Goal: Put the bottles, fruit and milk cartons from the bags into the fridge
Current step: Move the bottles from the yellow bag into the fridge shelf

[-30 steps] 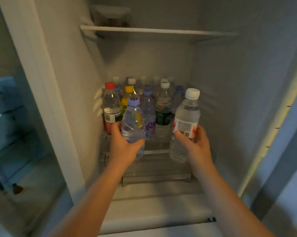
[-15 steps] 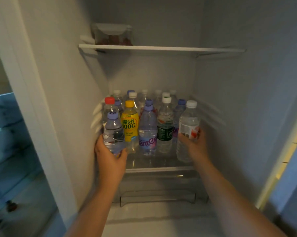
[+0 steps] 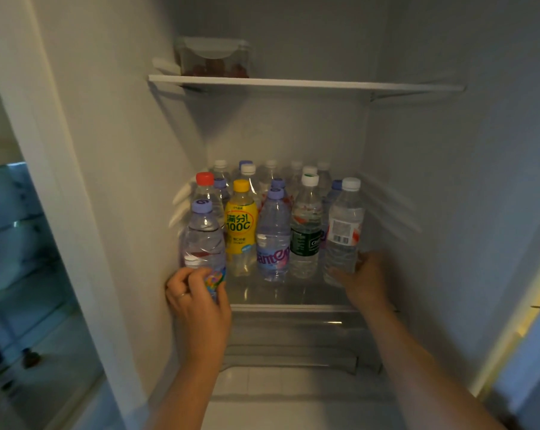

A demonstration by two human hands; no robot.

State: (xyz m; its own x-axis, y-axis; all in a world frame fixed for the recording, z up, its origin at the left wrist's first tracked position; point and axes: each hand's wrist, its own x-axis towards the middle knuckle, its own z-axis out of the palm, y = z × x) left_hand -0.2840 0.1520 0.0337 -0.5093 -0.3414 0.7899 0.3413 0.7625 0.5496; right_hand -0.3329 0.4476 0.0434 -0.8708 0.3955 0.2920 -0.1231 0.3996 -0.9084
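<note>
Inside the open fridge, a glass shelf (image 3: 293,297) carries several bottles in rows. My left hand (image 3: 197,302) grips the base of a clear bottle with a purple cap (image 3: 204,240), standing at the shelf's front left against the wall. My right hand (image 3: 363,277) holds the lower part of a clear bottle with a white cap (image 3: 344,231) at the front right. Between them stand a yellow bottle (image 3: 240,228), a purple-labelled bottle (image 3: 274,240) and a green-labelled bottle (image 3: 306,231). A red-capped bottle (image 3: 205,184) stands behind the left one.
An upper white shelf (image 3: 306,85) holds a clear lidded container (image 3: 214,58) at its left. A clear drawer (image 3: 293,339) sits below the bottle shelf. The fridge door's shelves (image 3: 23,243) are at the left. Room remains on the shelf's front strip.
Both bottles went from held in front of the shelf to standing on it, the left one at the far left, the right one at the front right. My hands slid down to their bases.
</note>
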